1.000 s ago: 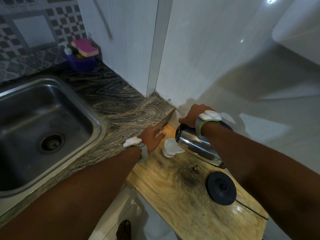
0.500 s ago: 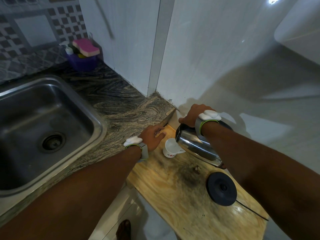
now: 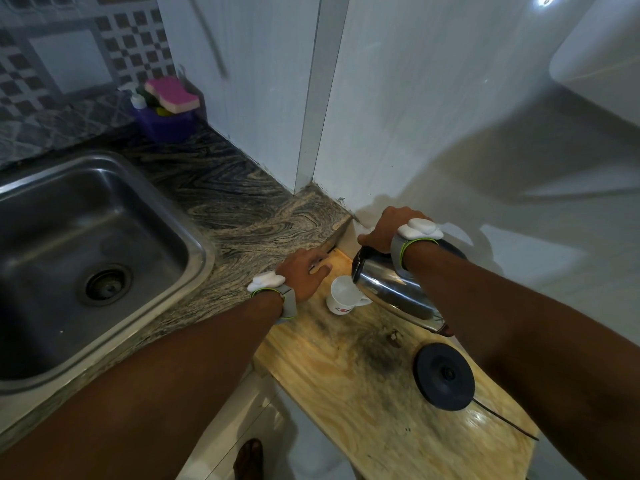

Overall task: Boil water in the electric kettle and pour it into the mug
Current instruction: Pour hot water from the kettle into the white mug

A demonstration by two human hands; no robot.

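A steel electric kettle (image 3: 391, 292) hangs tilted, spout down, right over a white mug (image 3: 343, 295) that stands on a wooden board (image 3: 356, 382). My right hand (image 3: 388, 230) grips the kettle's handle from above; the handle itself is mostly hidden by my wrist. My left hand (image 3: 304, 271) rests with loosely bent fingers on the edge of the granite counter (image 3: 242, 216), just left of the mug and apart from it. The kettle's black round base (image 3: 445, 375) lies empty on the board to the right, its cord trailing off.
A steel sink (image 3: 86, 258) fills the left. At the back, a purple tub (image 3: 166, 123) holds a pink sponge and a small bottle. White walls close in behind and to the right. A foot shows on the floor below the board.
Almost nothing differs: the kettle stays tilted over the mug and both hands keep their places; only the view shifted slightly.
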